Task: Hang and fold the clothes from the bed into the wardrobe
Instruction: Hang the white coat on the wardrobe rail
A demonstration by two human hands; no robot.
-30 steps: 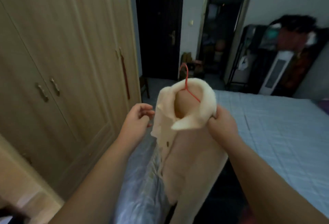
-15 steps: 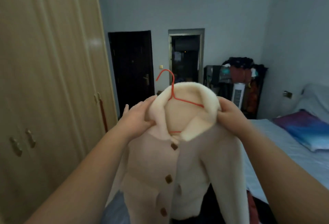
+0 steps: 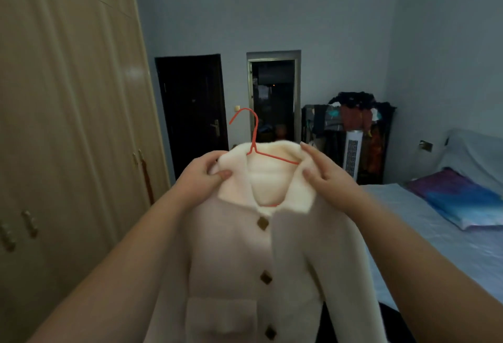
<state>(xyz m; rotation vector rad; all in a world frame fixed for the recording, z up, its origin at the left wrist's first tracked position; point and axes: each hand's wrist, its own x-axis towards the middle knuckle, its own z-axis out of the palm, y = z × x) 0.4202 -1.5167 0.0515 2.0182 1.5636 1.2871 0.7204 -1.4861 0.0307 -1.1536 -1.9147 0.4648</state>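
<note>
A cream fleece jacket [image 3: 245,261] with brown buttons hangs in front of me on a red wire hanger [image 3: 254,138], front facing me. My left hand [image 3: 201,179] pinches the left side of the collar, thumb on top. My right hand [image 3: 326,176] rests on the right side of the collar with fingers nearly straight and thumb spread; its hold on the fabric is unclear. The hanger's hook sticks up above the collar. The wardrobe [image 3: 68,125] stands to my left with its doors closed. The bed [image 3: 449,247] lies to my right.
A blue and purple pillow [image 3: 462,203] lies on the bed. At the far wall are a dark closed door [image 3: 193,114], an open doorway [image 3: 273,100], a white tower fan [image 3: 352,152] and a rack piled with clothes [image 3: 353,114].
My view has lifted from the bed to the room. The jacket has turned front-on and risen. My left hand took hold of the collar; my right hand's fingers have straightened.
</note>
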